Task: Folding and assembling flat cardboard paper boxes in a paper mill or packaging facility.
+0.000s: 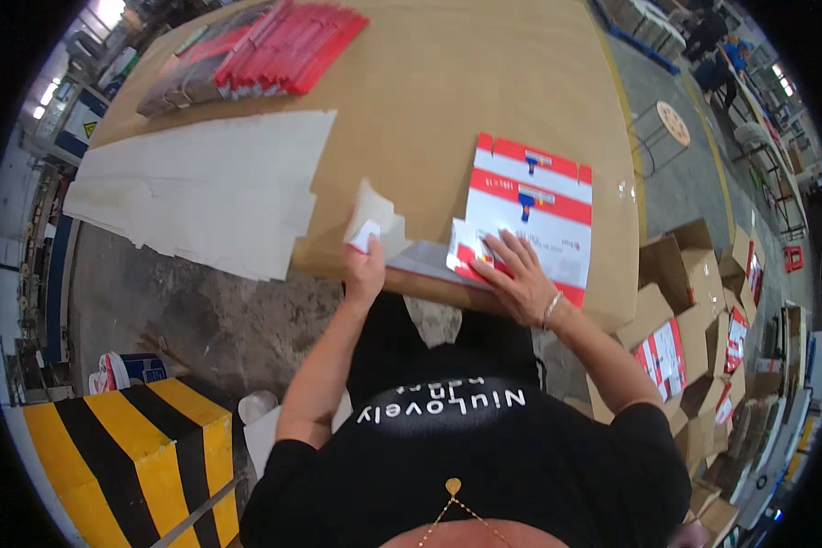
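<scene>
A flat red-and-white printed carton blank (530, 208) lies on the brown board-covered table close to its near edge. My right hand (521, 279) rests on the blank's lower part, fingers stretched out and holding nothing. To the left, my left hand (365, 265) is closed on a white piece of card (381, 224), thumb on top; the card's upper end stands up and bends. A pale strip (420, 258) runs along the table edge between my hands. Whether it joins the blank or the card, I cannot tell.
Large white sheets (210, 192) cover the table's left side. Behind them lies a bundled stack of red-edged flat cartons (283, 50). Several brown boxes (680, 274) are piled on the floor at right, a stool (673, 123) beyond. A yellow-and-black striped block (128, 447) stands lower left.
</scene>
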The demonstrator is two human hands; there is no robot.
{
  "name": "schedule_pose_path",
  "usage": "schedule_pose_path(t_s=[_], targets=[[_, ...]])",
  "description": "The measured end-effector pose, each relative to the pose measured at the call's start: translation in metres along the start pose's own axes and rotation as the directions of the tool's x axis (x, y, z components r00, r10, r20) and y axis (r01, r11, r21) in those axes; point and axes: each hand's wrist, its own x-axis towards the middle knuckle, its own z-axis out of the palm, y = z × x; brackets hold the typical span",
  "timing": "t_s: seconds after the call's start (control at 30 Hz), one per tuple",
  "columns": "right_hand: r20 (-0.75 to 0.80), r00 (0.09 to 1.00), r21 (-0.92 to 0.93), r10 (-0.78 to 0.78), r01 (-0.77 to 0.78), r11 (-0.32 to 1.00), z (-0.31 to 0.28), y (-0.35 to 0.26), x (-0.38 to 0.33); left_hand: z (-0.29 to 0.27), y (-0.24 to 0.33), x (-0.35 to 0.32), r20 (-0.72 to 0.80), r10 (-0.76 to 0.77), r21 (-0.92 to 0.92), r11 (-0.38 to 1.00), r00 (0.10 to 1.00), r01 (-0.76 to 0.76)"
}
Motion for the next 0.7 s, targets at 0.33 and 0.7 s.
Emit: schedule_pose_path(t_s=[0.33, 0.7], targets=[[0.098, 0.995, -0.098, -0.028, 0.037, 0.995, 0.007, -0.006, -0.005, 0.005, 0.044, 0.0, 0.789, 0.14, 0.423, 0.582, 0.598, -0.694], [0.101, 0.995, -0.077, 0.004, 0.004, 0.997, 0.003, -0.004, 0.0, 0.017, 0.053, 0.0, 0.747, 0.061, 0.563, 0.473, 0.663, -0.678]])
